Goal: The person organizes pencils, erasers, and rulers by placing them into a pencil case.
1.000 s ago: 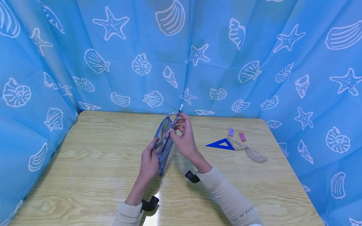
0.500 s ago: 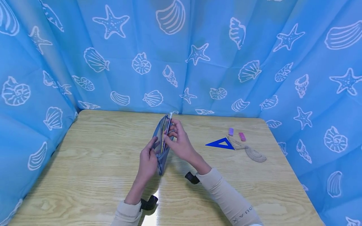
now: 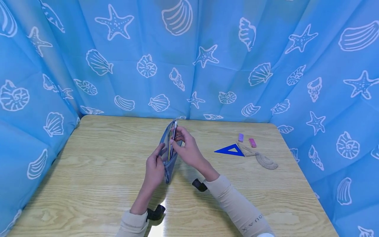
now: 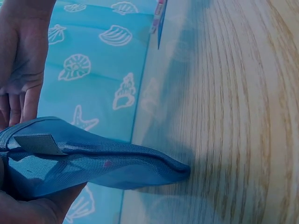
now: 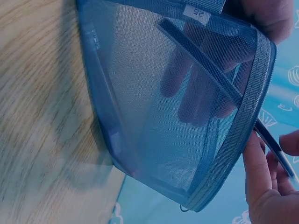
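From the head, I look down on a person working over a wooden table [image 3: 103,171] with a blue seashell curtain [image 3: 118,65] around it. The left hand [image 3: 155,166] grips a blue-grey mesh pouch [image 3: 169,171] by its near part, thumb at the rim, and the pouch's mouth gapes upward. The right hand [image 3: 189,148] has its fingers bent in close, pinching a dark pencil [image 3: 174,130] that slants in the mouth, pale end up. A yellow strip shows inside, beside the pencil. Over on the person's right lie a blue triangle [image 3: 223,150], a clear triangle [image 3: 248,149] against its end, a clear protractor [image 3: 265,162], and a purple eraser [image 3: 241,137] near a pink eraser [image 3: 252,143].

From the left wrist, the pouch stretches sideways with the left hand holding its underside. The right hand is beyond it; from here I can't tell what its fingers hold.

From the right wrist, the pencil shows through the mesh, one end inside near a small white tag [image 5: 196,14], the other poking out past the zip [image 5: 238,126] between the right thumb and fingers. The left hand's fingers show through the mesh, spread along the far side.
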`<state>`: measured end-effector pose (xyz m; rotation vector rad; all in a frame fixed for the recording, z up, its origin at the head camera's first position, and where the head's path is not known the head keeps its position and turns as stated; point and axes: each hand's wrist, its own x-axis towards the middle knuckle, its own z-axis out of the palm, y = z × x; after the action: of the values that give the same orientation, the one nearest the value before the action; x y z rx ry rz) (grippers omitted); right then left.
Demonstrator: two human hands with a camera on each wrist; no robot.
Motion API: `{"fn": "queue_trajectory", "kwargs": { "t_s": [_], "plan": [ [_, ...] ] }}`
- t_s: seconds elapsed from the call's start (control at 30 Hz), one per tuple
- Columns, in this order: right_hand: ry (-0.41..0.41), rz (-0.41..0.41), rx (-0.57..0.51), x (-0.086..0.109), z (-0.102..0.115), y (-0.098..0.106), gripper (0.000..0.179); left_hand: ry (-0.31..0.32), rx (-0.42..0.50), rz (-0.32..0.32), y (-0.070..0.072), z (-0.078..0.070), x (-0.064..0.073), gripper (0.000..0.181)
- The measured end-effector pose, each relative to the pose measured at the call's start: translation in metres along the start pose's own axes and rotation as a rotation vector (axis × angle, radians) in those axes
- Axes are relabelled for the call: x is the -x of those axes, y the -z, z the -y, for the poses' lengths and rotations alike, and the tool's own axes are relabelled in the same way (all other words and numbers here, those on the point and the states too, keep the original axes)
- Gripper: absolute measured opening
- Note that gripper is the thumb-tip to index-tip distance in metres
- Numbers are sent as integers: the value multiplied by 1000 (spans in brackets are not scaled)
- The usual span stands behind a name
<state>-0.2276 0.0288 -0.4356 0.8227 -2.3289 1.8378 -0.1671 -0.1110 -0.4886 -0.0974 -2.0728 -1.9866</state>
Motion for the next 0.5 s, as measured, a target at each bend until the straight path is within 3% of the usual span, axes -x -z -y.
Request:
{"fn": "queue_trajectory", "kwargs": {
  "t_s": [0.5],
  "plan": [
    [-122, 8, 54, -7, -2, -1, 40, -2, -2, -2, 1, 1, -1, 52]
  ]
}}
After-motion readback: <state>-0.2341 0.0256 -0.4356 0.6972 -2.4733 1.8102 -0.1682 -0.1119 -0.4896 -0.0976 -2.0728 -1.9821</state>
